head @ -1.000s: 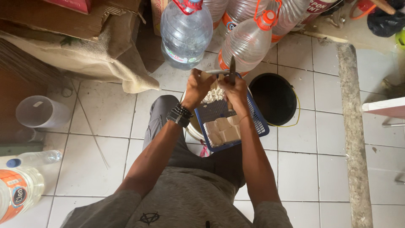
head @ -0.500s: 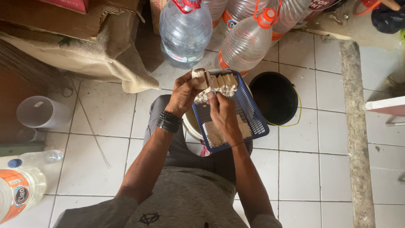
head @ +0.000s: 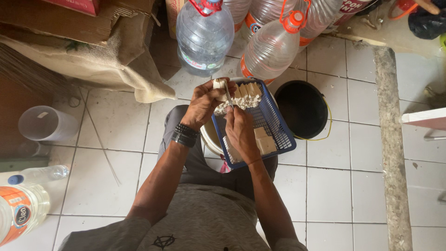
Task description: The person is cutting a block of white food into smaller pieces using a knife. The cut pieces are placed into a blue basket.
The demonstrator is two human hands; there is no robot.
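My left hand [head: 203, 103] grips a pale block [head: 245, 93] that is cut into a row of sticks, holding it over a blue plastic basket [head: 284, 135]. My right hand [head: 240, 128] is closed on a knife [head: 228, 94], whose thin blade stands against the left end of the block. The knife's handle is hidden inside my fist. More pale chunks [head: 265, 142] lie in the basket. The basket rests on a white bucket [head: 208, 138] between my knees. A dark band sits on my left wrist.
A black bucket [head: 302, 109] stands right of the basket. Large clear water jugs [head: 204, 35] stand at the back. A translucent cup [head: 46, 123] and two bottles [head: 28, 195] are at the left, a sack and cardboard [head: 93, 51] at the top left, and a concrete kerb [head: 391, 148] at the right.
The block, covered by my hands a second ago, now shows as a row of cut sticks. Both hands shifted a little left, and the knife blade moved to the block's left end.
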